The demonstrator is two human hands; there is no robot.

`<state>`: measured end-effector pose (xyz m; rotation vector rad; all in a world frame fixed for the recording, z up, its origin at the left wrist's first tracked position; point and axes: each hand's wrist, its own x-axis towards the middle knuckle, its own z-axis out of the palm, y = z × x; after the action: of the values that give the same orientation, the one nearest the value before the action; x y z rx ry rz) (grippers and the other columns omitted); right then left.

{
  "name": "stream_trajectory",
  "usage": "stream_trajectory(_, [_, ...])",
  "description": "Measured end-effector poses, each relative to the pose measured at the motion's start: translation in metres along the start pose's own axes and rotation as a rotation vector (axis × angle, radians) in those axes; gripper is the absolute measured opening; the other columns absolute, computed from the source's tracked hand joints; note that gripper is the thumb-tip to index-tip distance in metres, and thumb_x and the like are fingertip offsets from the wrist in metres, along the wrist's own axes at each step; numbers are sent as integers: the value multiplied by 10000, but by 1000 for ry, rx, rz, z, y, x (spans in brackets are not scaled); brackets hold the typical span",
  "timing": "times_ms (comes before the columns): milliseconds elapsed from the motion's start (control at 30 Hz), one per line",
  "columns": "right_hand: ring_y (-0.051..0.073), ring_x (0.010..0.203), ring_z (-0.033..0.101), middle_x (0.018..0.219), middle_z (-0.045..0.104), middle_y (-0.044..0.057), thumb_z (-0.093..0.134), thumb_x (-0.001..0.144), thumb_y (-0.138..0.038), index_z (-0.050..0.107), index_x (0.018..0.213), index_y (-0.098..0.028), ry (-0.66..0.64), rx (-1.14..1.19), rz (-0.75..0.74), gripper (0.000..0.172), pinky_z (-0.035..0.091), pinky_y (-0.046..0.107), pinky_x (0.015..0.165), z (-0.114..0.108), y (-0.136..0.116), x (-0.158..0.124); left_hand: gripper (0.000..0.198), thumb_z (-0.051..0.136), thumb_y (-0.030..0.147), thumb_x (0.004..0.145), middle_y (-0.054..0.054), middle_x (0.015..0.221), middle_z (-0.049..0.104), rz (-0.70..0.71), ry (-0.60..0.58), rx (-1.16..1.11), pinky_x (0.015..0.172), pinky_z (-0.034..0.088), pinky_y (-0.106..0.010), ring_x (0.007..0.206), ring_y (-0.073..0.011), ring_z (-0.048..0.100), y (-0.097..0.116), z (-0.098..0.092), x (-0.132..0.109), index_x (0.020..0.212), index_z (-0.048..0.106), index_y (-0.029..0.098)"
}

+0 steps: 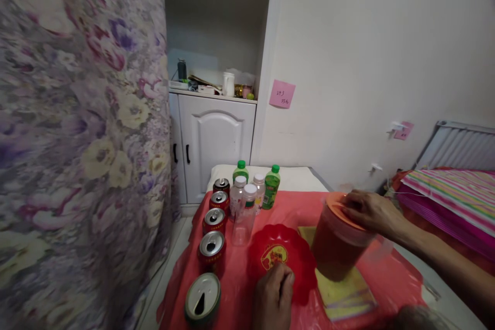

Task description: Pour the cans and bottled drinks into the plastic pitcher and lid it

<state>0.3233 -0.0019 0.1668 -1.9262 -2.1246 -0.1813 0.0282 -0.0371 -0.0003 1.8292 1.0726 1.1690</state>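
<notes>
My right hand point(367, 210) is closed on the orange lid of a clear plastic pitcher point(335, 245), its fingers curled at the lid's top. The pitcher holds dark reddish contents and leans slightly over a folded yellow cloth point(344, 296). Its handle side is blurred. My left hand point(274, 296) is curled into a fist over the near part of a red scalloped plate point(299, 273), which has a yellow printed picture in its middle. The inside of that fist is hidden, so whether it holds anything cannot be seen.
Several opened drink cans point(212, 245) line the table's left edge. Beside them stand clear bottles with white caps point(243, 221) and green bottles point(271, 188). A red plastic sheet point(294, 206) covers the table. A floral curtain point(85, 139) hangs left; a bed point(452, 206) stands right.
</notes>
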Motion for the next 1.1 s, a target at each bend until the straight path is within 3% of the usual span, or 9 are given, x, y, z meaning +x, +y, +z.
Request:
stream_trajectory(533, [226, 779, 673, 915, 694, 90, 439, 959, -374, 690, 934, -195, -14, -16, -48, 309, 455, 346, 685, 7, 0, -2, 321, 392, 389, 1001, -43, 807, 689, -22, -57, 59, 707, 442, -273, 771, -179, 638, -6, 4, 0, 825, 598, 216])
stream_trajectory(733, [242, 814, 682, 949, 712, 100, 438, 975, -452, 712, 978, -204, -7, 30, -33, 370, 480, 372, 731, 6, -2, -4, 306, 401, 375, 993, -36, 783, 677, -6, -57, 50, 701, 444, -267, 748, -175, 629, -4, 5, 2, 808, 592, 223])
stream_trajectory(833, [234, 853, 675, 1016, 706, 104, 418, 988, -516, 702, 1043, -221, 78, 135, -43, 413, 508, 383, 778, 2, -1, -11, 304, 407, 375, 990, -38, 788, 683, -8, -50, 44, 692, 451, -266, 750, -179, 633, -4, 5, 4, 816, 605, 224])
stream_trajectory(933, [260, 981, 660, 1090, 693, 118, 427, 981, -533, 678, 1101, -224, 264, 260, -23, 415, 520, 411, 870, 0, 11, -26, 307, 419, 376, 985, -43, 791, 689, 0, -39, 49, 688, 457, -269, 749, -183, 639, -6, 5, 6, 808, 616, 219])
stream_trajectory(1000, [278, 1016, 655, 1110, 694, 122, 458, 960, -549, 662, 1131, -219, 366, 330, 54, 424, 527, 421, 872, 5, 26, -41, 299, 436, 371, 978, -42, 783, 691, 7, -31, 52, 685, 463, -271, 742, -185, 643, -7, 5, 7, 801, 621, 217])
stream_trajectory(1100, [295, 1079, 657, 1189, 703, 114, 479, 937, -573, 653, 1161, -232, 415, 458, 230, 443, 541, 428, 898, 25, 49, -69, 281, 455, 368, 972, -42, 791, 701, 5, -30, 53, 701, 474, -275, 759, -192, 655, -7, 5, 7, 806, 626, 219])
